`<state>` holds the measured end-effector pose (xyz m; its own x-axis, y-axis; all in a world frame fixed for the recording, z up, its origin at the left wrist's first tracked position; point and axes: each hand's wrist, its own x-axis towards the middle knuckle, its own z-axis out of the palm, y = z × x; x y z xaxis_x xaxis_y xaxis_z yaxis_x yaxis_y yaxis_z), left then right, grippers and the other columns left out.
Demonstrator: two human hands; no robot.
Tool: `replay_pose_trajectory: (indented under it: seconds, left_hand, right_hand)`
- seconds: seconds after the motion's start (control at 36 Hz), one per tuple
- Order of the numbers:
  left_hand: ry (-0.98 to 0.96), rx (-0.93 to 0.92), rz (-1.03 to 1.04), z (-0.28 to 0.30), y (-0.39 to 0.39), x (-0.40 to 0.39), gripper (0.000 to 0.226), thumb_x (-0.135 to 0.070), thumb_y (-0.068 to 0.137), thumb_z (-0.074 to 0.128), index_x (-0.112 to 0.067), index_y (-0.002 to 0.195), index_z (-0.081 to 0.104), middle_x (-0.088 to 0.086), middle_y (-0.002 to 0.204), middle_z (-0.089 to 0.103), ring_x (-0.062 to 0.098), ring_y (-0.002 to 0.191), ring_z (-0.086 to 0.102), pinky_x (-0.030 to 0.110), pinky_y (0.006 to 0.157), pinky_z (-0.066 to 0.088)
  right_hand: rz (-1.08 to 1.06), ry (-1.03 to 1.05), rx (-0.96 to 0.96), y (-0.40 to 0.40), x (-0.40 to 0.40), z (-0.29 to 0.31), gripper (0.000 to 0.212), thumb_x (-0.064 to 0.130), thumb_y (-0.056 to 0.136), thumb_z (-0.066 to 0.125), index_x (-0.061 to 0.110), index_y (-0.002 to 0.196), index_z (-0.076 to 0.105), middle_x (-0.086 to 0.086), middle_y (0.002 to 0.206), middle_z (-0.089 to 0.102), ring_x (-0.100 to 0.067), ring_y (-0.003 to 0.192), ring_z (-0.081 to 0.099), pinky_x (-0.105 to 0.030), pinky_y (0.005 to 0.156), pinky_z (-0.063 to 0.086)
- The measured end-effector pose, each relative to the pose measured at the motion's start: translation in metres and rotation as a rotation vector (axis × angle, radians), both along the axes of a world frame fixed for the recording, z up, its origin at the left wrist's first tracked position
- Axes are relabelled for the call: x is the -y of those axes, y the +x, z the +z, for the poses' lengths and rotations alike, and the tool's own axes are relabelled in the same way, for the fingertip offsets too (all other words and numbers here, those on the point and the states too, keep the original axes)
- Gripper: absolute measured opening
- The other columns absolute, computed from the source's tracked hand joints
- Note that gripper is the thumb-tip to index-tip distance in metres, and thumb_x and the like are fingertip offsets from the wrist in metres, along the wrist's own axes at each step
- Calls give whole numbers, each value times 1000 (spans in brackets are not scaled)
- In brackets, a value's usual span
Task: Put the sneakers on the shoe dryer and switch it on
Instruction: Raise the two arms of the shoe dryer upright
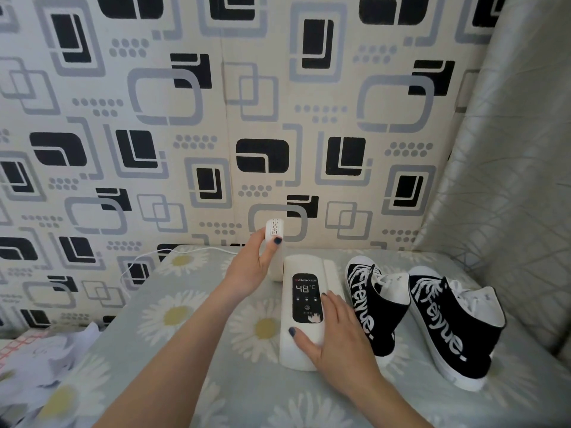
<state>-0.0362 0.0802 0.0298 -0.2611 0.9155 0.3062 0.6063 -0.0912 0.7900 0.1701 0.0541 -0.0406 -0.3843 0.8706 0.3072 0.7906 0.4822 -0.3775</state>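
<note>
Left hand (251, 267) round dryer arm (275, 233)

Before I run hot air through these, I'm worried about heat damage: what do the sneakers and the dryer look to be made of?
Sneakers: black uppers look like matte woven canvas, with smooth white soles, probably rubber. Dryer: smooth white shell, likely hard plastic, with a glossy black display panel.

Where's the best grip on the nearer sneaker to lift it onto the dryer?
Likely the high-top collar of the nearer sneaker, taken from above. It stands upright on its sole with the opening facing up and clear, and the far sneaker stands apart from it.
</note>
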Motion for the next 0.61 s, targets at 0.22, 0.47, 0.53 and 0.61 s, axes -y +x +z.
replay_pose_trajectory:
  seconds: [0.22, 0.47, 0.53, 0.61]
  left_hand:
    - [-20, 79, 0, 12, 1, -10, 80, -72, 82, 29, -26, 146, 37, 3, 140, 52, 27, 124, 51, 54, 94, 52]
    - [-34, 61, 67, 19, 2, -27, 58, -59, 98, 28, -23, 142, 40, 3, 123, 58, 26, 104, 59, 54, 81, 57]
    - [-34, 49, 71, 21, 2, -30, 59, -58, 98, 27, -22, 143, 38, 2, 123, 57, 25, 102, 59, 52, 76, 59]
    - [-37, 47, 75, 23, 2, -34, 59, -58, 98, 26, -20, 142, 38, 1, 119, 56, 22, 97, 58, 47, 71, 61]
  right_hand:
    - [-1, 1, -3, 0, -1, -2, 96, 79, 80, 29, 16, 152, 19, 4, 160, 16, -10, 148, 9, -25, 121, 4]
    - [1, -11, -5, 0, 0, 0, 96, 78, 81, 31, 15, 152, 17, 3, 161, 14, -11, 148, 7, -26, 122, 4]
    - [0, -11, -5, 1, 0, 0, 96, 78, 81, 31, 15, 152, 17, 3, 161, 13, -11, 148, 7, -26, 122, 3]
    - [-1, -5, 2, 1, 0, 0, 96, 78, 81, 30, 15, 152, 17, 2, 161, 13, -11, 148, 7, -26, 122, 2]
